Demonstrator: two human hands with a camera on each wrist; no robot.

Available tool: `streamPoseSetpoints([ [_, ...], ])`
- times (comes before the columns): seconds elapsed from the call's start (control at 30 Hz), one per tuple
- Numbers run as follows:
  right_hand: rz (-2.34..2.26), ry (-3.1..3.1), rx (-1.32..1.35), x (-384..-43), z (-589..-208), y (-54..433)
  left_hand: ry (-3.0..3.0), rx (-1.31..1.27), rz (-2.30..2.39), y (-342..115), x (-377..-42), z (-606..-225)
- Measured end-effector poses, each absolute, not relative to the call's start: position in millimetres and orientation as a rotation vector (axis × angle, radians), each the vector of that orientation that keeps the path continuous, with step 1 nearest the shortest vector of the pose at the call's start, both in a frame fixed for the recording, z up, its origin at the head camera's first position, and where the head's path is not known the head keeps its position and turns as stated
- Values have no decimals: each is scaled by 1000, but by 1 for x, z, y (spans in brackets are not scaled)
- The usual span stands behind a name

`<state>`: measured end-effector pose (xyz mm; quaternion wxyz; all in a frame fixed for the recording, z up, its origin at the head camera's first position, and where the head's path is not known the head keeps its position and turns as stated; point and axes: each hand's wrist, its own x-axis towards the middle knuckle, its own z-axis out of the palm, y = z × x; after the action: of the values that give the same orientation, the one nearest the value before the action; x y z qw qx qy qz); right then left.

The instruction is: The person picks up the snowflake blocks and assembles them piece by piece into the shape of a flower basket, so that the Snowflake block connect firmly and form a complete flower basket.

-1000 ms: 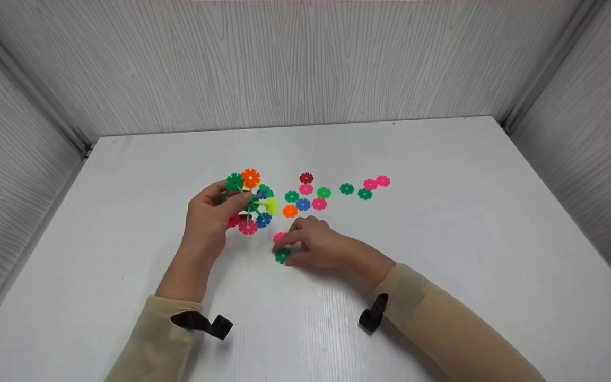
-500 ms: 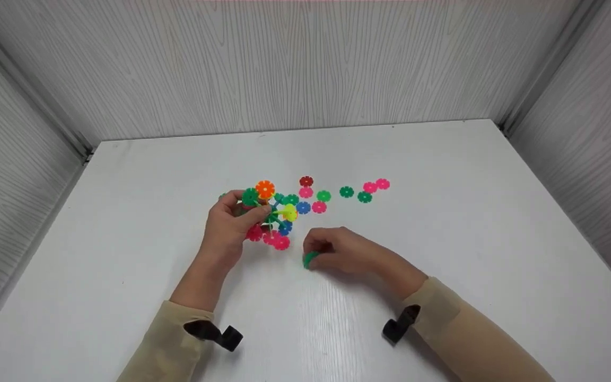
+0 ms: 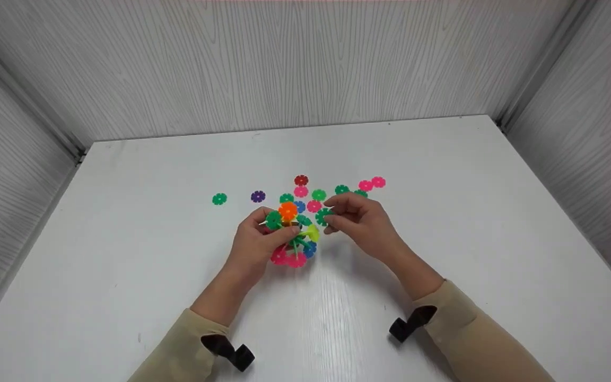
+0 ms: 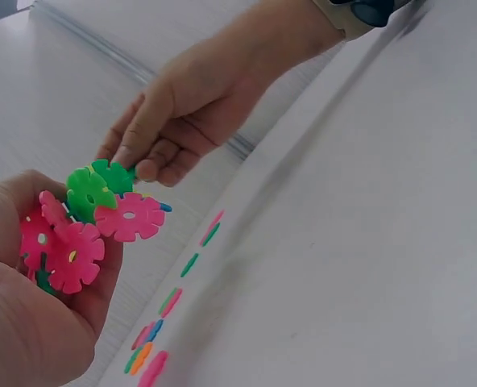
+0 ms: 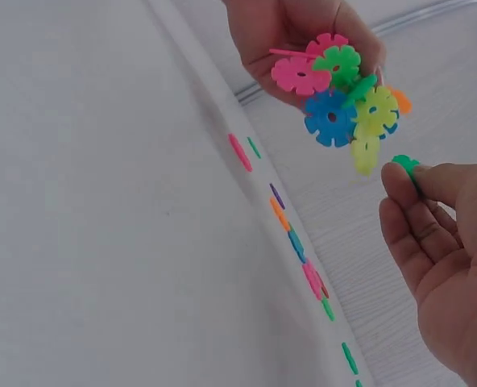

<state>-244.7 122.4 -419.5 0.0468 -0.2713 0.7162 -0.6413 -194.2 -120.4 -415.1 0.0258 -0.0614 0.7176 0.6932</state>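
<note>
My left hand (image 3: 258,241) holds a ball-like cluster of interlocking snowflake discs (image 5: 331,117), pink, green, blue, yellow and orange, lifted over the table. Its thumb lies across the middle of the cluster, and the palm hides part of it. Just right of the cluster, my right hand (image 3: 364,223) pinches one green snowflake disc (image 3: 323,217) between thumb and fingers. In the right wrist view that green disc (image 5: 405,164) shows at the fingertips, a small gap away from the cluster's yellow discs (image 5: 375,113).
On the white table (image 3: 125,254), loose discs lie flat behind the hands. A green disc (image 3: 219,199) and a purple disc (image 3: 258,196) are at the left. A dark red disc (image 3: 301,180) tops the middle group, and pink discs (image 3: 378,182) lie at the right.
The right hand has picked the green disc up off the table and raised it beside the cluster. My left hand has carried the cluster rightward and nearer, uncovering green and purple discs behind.
</note>
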Motion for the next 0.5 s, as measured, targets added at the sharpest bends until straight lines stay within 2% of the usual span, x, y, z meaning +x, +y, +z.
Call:
streamPoseSetpoints([
  [0.5, -1929, 2321, -882, -238, -421, 117, 2337, -54, 2071, -110, -193, -430],
])
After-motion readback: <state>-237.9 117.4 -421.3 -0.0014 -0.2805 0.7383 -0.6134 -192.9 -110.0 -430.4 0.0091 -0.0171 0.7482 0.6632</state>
